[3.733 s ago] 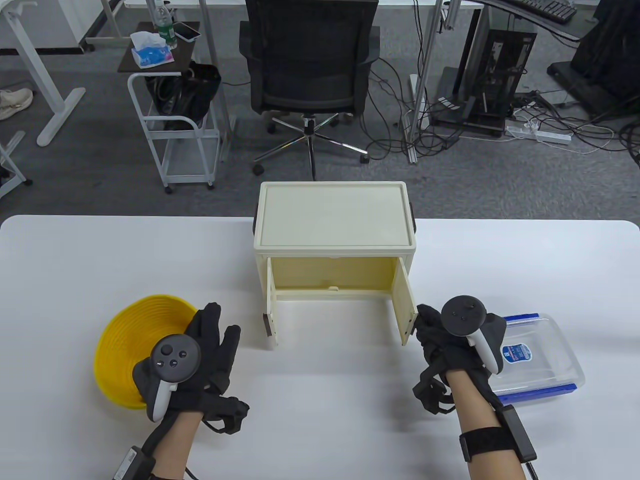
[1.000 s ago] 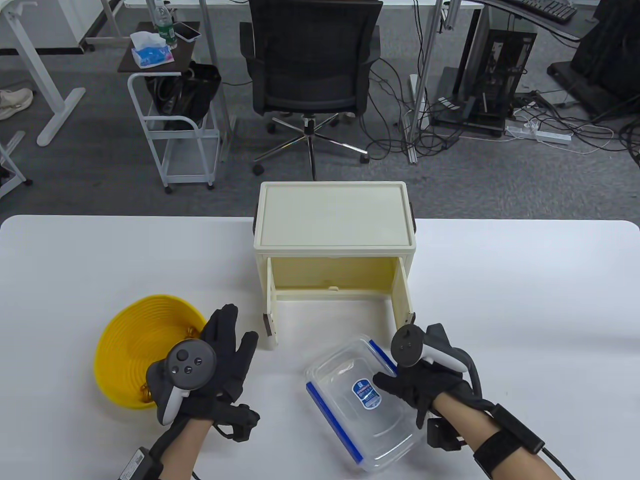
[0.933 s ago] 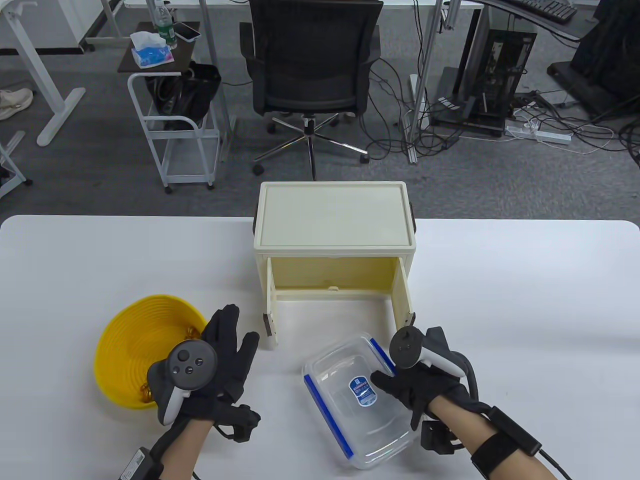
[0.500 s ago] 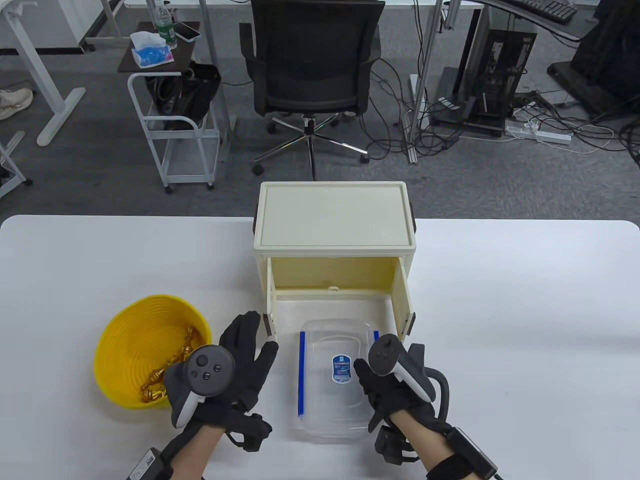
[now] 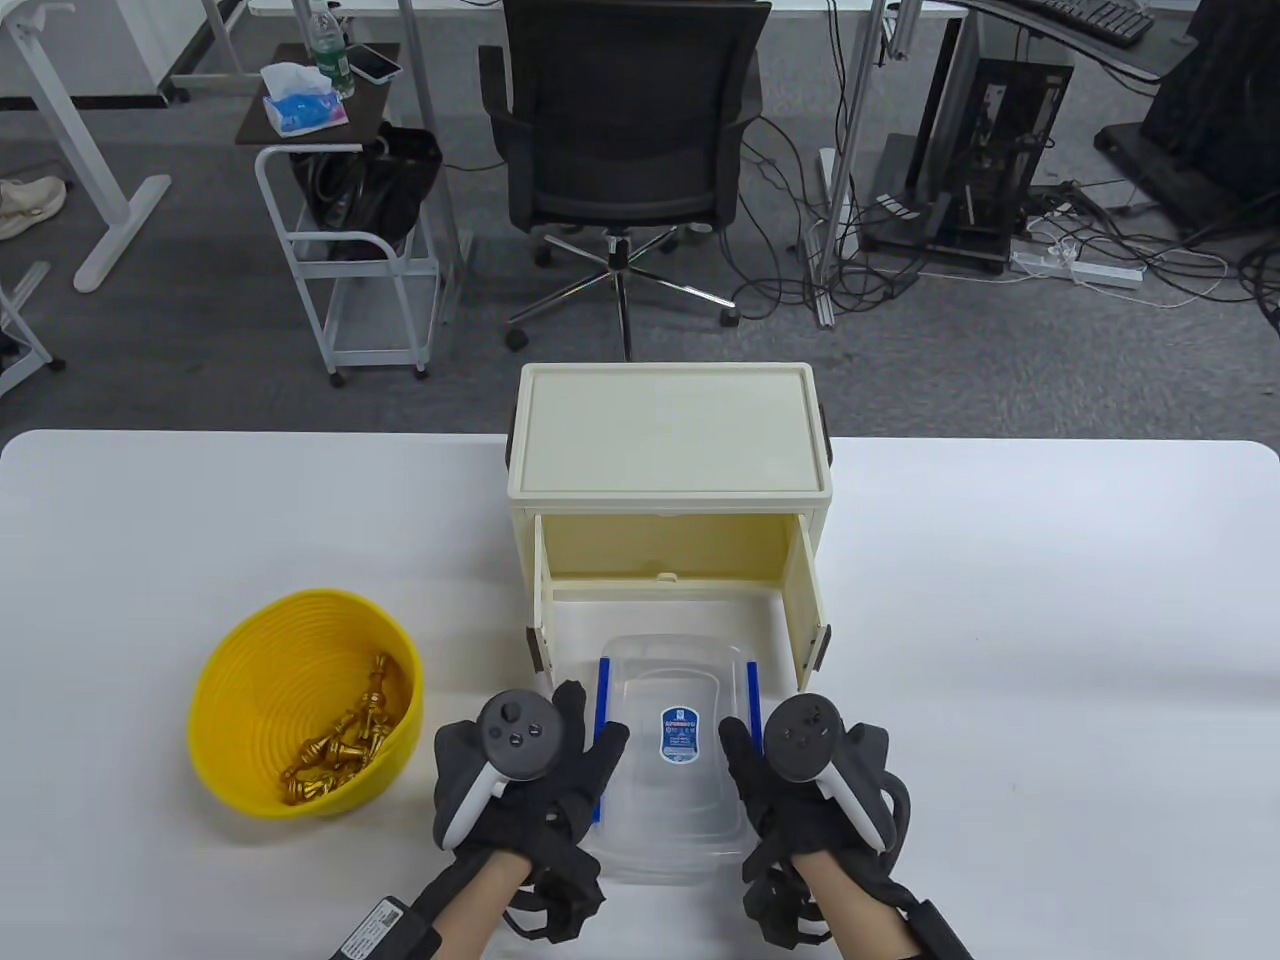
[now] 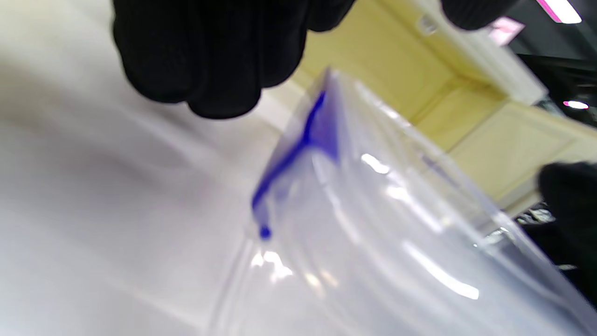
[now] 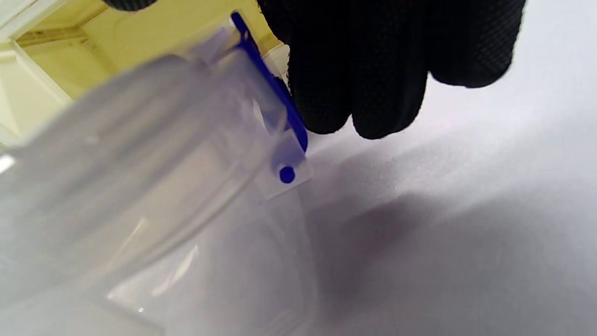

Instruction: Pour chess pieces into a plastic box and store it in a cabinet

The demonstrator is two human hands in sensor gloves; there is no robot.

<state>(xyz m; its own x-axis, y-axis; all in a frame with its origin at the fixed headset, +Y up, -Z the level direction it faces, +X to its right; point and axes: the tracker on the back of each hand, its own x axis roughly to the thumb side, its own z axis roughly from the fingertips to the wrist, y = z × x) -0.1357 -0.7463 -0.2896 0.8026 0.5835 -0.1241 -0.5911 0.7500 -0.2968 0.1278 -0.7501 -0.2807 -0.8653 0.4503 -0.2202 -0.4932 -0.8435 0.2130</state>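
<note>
A clear plastic box (image 5: 690,800) with a lid and blue side clips lies on the white table just in front of the open cream cabinet (image 5: 670,440). My right hand (image 5: 760,770) grips its right edge, with the fingers (image 7: 373,60) beside the right blue clip (image 7: 275,102). My left hand (image 5: 590,730) lies spread over the left edge, with the fingers (image 6: 210,60) just beside the left clip (image 6: 308,135). Gold chess pieces (image 5: 340,750) lie in a yellow bowl (image 5: 300,660) to the left. The box (image 6: 373,224) fills both wrist views.
Both cabinet doors stand open toward me, the left door (image 5: 540,610) and the right door (image 5: 808,610) flanking the box's far end. An office chair (image 5: 620,120) and a small cart (image 5: 350,250) stand beyond the table's far edge.
My right hand brought the box from the table's right side to the front of the cabinet and turned it straight. My left hand moved right from the bowl to the box's left edge, uncovering the chess pieces.
</note>
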